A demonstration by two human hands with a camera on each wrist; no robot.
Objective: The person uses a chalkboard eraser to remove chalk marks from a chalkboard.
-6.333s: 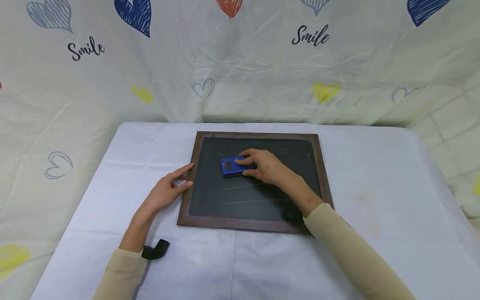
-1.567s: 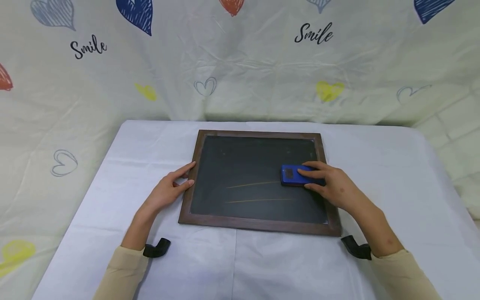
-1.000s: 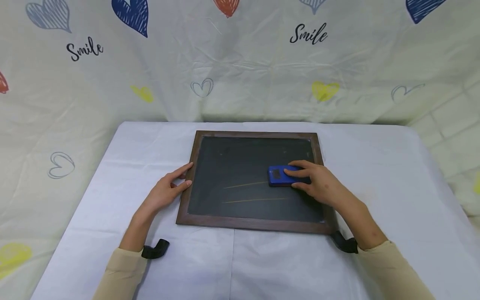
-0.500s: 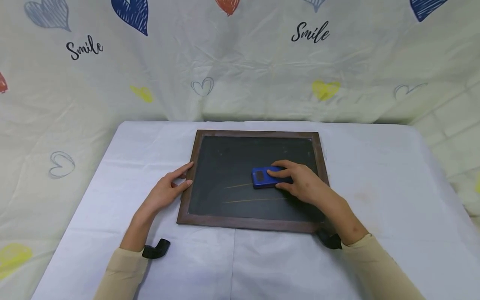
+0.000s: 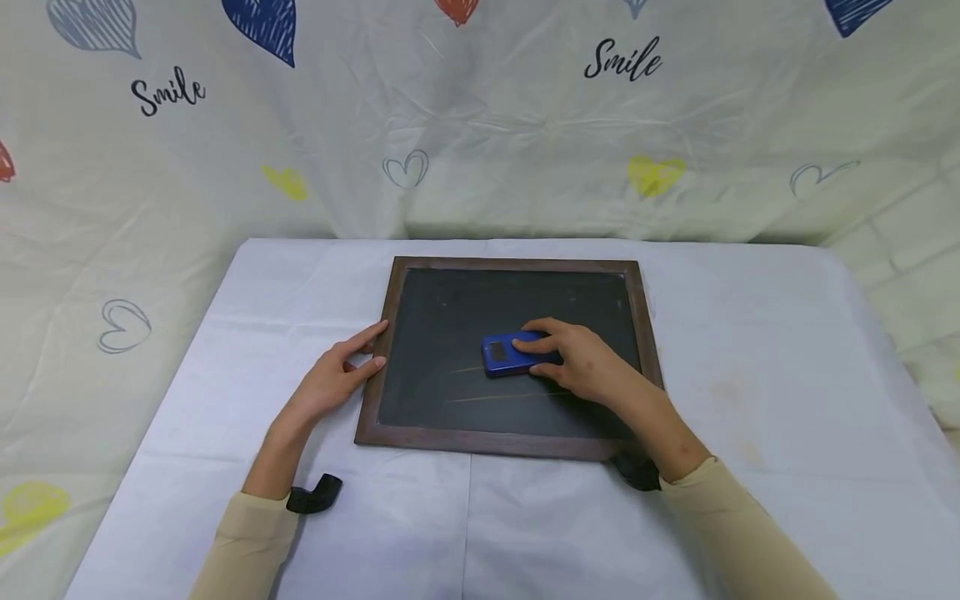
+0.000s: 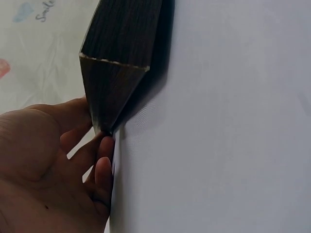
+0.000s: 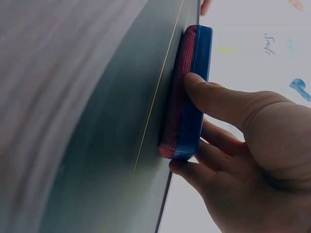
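A chalkboard [image 5: 435, 325] in a dark brown wooden frame lies flat on the table. My right hand [image 5: 585, 363] grips a blue chalkboard eraser [image 5: 496, 353] from its right side, over the middle of the board. In the right wrist view the eraser's ribbed red pad [image 7: 176, 104] faces the board, and my thumb presses along its edge. Two thin yellowish chalk lines [image 5: 506, 397] run across the lower half; the eraser partly covers the upper one. My left hand [image 5: 327, 385] touches the frame's left edge with thumb and forefinger; its other fingers are loosely curled.
A white cloth [image 5: 757, 367] covers the table, lightly stained to the right of the board. Behind hangs a pale curtain [image 5: 517, 175] printed with hearts and "Smile". Black wrist-camera mounts [image 5: 315, 495] stick out by both sleeves.
My right hand has slid the eraser leftward from the board's right side to its middle, over the upper chalk line. The left hand keeps its place on the frame.
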